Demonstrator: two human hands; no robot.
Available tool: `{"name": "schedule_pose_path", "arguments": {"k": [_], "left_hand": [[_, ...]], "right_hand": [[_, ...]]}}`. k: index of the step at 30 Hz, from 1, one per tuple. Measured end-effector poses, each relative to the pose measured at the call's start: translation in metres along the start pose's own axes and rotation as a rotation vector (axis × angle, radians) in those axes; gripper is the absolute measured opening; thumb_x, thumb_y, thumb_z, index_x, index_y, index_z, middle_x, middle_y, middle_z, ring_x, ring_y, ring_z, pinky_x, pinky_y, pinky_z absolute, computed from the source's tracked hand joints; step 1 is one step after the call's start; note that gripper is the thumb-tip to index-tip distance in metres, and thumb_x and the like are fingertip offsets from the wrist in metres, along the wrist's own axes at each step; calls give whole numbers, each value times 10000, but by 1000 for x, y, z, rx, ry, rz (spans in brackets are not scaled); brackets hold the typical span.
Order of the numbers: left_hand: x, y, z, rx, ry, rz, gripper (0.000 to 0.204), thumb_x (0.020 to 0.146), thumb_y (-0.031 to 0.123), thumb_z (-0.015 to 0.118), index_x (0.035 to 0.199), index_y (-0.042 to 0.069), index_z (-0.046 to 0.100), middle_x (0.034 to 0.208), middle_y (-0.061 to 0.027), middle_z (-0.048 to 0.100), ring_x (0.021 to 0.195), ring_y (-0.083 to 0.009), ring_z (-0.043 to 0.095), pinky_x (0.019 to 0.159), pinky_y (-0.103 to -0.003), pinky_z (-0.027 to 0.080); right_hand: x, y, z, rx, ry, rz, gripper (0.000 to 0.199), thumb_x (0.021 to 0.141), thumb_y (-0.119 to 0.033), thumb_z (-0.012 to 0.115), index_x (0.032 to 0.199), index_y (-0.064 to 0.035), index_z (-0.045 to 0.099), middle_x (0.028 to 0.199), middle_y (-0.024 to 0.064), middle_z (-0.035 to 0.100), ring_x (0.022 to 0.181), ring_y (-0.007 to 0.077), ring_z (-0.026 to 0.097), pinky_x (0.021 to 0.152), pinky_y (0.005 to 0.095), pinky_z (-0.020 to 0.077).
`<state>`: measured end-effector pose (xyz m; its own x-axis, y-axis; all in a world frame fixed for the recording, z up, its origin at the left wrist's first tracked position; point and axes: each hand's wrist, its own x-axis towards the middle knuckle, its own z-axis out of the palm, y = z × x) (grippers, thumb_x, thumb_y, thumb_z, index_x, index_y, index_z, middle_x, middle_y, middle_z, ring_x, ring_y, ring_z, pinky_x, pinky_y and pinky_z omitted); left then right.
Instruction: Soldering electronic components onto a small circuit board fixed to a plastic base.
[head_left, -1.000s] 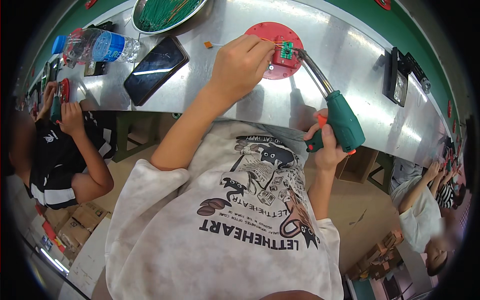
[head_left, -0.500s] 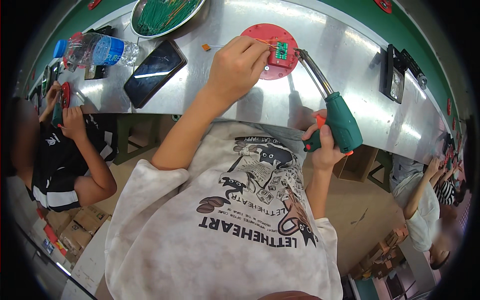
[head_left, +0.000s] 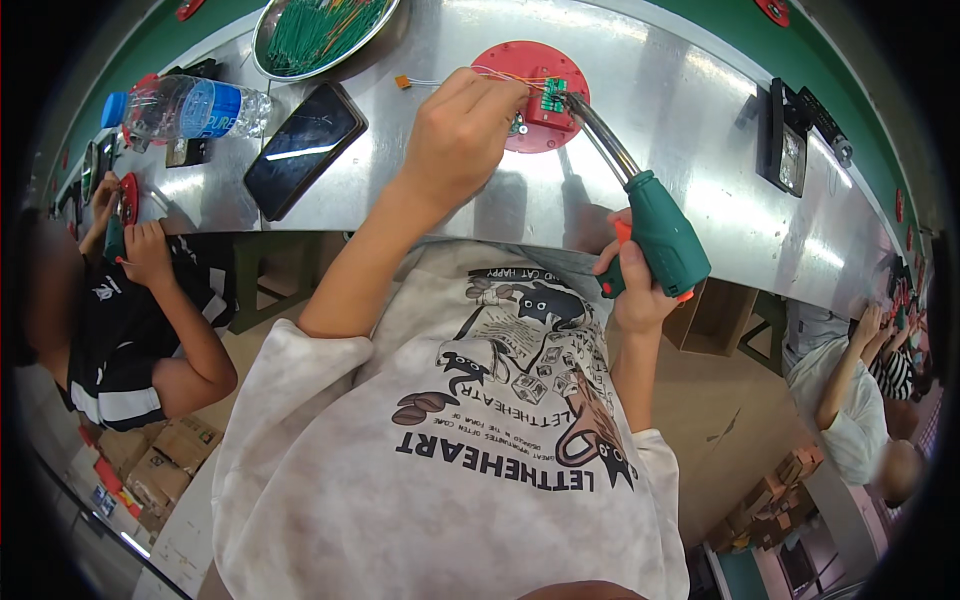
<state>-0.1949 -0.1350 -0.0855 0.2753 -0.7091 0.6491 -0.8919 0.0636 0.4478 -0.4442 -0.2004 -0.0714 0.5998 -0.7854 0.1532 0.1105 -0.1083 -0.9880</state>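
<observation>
My right hand [head_left: 640, 290] grips a dark green soldering gun [head_left: 668, 225] with an orange-red trigger and a long metal barrel. Its tip meets a small green circuit board [head_left: 553, 95], which sits on a red round base [head_left: 568, 65]. At the board's left edge, my left hand [head_left: 462, 130] is closed in a pinch on a thin wire, with the fingertips partly hidden. Orange and white wires [head_left: 490, 70] run past these fingers onto the board. Their other end, left of the hand, carries a small orange connector [head_left: 403, 82].
Left on the metal table [head_left: 400, 215] lie a black phone [head_left: 305, 150] and a water bottle [head_left: 210, 108]. A steel bowl [head_left: 262, 55] of green wires stands behind them. A black device [head_left: 787, 140] is at right. Co-workers sit on both sides, one holding a similar tool [head_left: 115, 238].
The soldering gun has shifted left and its tip has come onto the board from the right edge. My left hand has moved slightly left, and more of the wires shows.
</observation>
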Motion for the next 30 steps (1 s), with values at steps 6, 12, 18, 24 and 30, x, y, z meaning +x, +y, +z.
{"name": "schedule_pose_path", "arguments": {"k": [6,12,18,24,30], "left_hand": [[-2,-5,8,39,34,63,110,787,21,677,896,16,695,845,-89,679,803,-274,639,715,-372,546],[-4,-8,12,34,36,75,128,781,33,686,905,12,708,835,-84,671,792,-264,639,703,-366,547],[-6,-9,13,32,41,73,120,782,39,687,898,16,707,826,-84,666,760,-259,635,689,-370,544],[-4,-7,11,42,42,59,99,788,45,686,884,31,704,811,-82,668,758,-265,638,690,-371,543],[-5,-8,12,33,44,52,95,791,42,682,884,33,701,811,-81,669,761,-266,639,689,-375,542]], "right_hand": [[-1,4,-2,11,-28,11,355,920,-20,590,1258,86,560,1058,199,665,559,195,618,504,299,499],[0,5,-2,1,-81,35,307,929,-19,582,1220,77,583,1033,179,664,556,191,623,499,292,495],[0,-2,3,-27,-44,52,280,932,-12,559,1195,82,589,983,153,658,553,180,622,496,283,489],[-1,-1,1,-56,-48,65,289,933,-25,560,1201,81,586,978,150,658,557,172,617,507,282,493],[3,-6,2,0,22,148,344,933,-77,573,1236,84,567,1004,182,663,546,195,617,498,296,493]]}}
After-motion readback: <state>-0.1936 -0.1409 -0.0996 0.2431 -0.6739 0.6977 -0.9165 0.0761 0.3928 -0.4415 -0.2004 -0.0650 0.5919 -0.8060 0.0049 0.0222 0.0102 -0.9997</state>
